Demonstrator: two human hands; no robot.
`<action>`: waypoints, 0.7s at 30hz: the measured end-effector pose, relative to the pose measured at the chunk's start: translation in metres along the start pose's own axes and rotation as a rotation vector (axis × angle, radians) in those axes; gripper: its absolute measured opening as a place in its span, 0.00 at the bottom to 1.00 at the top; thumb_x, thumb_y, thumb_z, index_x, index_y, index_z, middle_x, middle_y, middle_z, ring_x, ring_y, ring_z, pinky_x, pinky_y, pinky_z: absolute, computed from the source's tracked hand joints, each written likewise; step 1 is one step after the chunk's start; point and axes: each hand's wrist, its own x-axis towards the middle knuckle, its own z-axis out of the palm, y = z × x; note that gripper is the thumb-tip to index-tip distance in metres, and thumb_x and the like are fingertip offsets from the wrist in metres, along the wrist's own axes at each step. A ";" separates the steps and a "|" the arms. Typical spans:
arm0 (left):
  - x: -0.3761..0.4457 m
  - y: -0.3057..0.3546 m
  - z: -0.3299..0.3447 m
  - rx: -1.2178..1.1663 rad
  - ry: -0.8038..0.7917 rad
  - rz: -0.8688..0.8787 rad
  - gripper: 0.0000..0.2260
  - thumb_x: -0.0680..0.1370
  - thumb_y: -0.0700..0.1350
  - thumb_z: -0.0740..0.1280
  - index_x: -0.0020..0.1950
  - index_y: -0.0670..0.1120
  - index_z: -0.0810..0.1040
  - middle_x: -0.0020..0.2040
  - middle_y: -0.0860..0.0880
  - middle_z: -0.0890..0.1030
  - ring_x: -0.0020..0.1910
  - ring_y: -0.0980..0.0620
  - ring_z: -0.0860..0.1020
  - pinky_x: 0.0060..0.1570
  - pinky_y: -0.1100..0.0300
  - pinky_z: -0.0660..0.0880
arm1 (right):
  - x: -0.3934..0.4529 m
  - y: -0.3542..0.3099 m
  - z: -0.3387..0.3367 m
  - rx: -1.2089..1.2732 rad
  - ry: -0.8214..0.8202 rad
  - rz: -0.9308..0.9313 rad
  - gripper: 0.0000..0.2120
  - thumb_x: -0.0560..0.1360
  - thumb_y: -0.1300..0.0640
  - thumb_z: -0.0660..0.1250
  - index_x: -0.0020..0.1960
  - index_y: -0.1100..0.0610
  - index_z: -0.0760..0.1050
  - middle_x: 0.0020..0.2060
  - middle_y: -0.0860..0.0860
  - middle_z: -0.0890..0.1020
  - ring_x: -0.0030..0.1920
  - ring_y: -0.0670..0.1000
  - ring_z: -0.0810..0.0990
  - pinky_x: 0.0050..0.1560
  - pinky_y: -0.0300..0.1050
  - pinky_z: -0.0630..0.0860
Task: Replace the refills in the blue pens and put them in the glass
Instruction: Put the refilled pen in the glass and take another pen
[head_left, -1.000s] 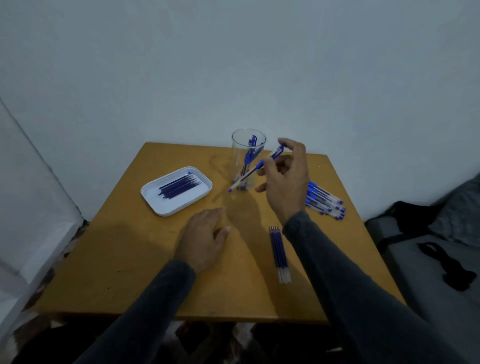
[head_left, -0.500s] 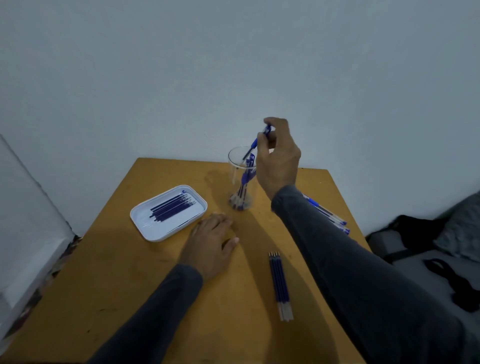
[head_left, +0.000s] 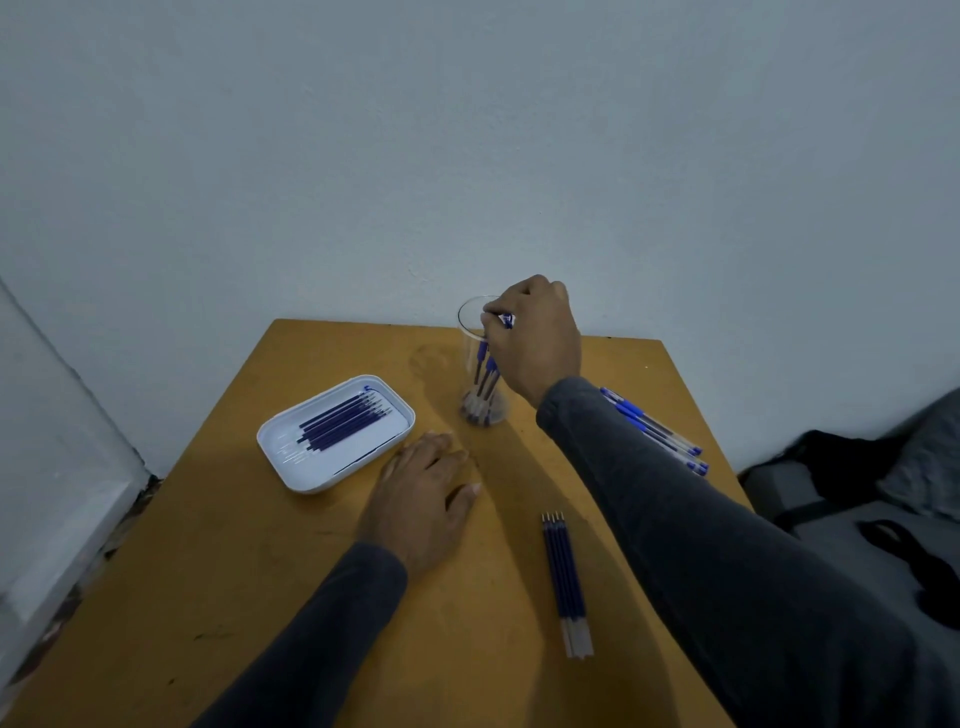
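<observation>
Pinching the blue pen (head_left: 506, 319) over the glass (head_left: 470, 332), the right hand (head_left: 535, 343) is best lowered before release.

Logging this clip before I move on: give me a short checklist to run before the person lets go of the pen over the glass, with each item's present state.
1. Right hand is over the clear glass tumbler: ok.
2. Its grip is on the blue-capped pen, pinched at the cap end: ok.
3. That pen's tip is inside the rim: cannot tell, the hand hides it.
4. The tumbler stands upright on the yellow wooden table: ok.
5. Left hand rests flat on the table, apart from the tumbler: ok.
6. More blue pens lie waiting behind the right sleeve: ok.
</observation>
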 end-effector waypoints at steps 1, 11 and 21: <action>0.000 0.000 0.000 0.004 -0.004 0.000 0.24 0.83 0.60 0.56 0.78 0.54 0.65 0.80 0.55 0.59 0.80 0.54 0.53 0.77 0.55 0.50 | 0.000 0.001 0.000 0.013 -0.001 0.000 0.10 0.80 0.52 0.68 0.56 0.53 0.85 0.56 0.48 0.78 0.61 0.47 0.72 0.51 0.47 0.79; 0.001 -0.003 0.003 0.003 -0.017 0.012 0.24 0.83 0.60 0.56 0.77 0.53 0.67 0.80 0.54 0.61 0.80 0.54 0.55 0.78 0.53 0.52 | -0.022 0.039 -0.019 0.160 0.150 0.176 0.11 0.82 0.52 0.66 0.60 0.55 0.84 0.54 0.49 0.78 0.53 0.47 0.77 0.51 0.29 0.70; 0.002 -0.006 0.006 0.013 -0.006 0.027 0.23 0.82 0.60 0.57 0.76 0.53 0.70 0.78 0.54 0.64 0.79 0.54 0.58 0.78 0.51 0.56 | -0.104 0.094 -0.007 -0.385 -0.308 0.259 0.18 0.81 0.59 0.67 0.71 0.55 0.72 0.69 0.55 0.71 0.65 0.54 0.74 0.62 0.51 0.78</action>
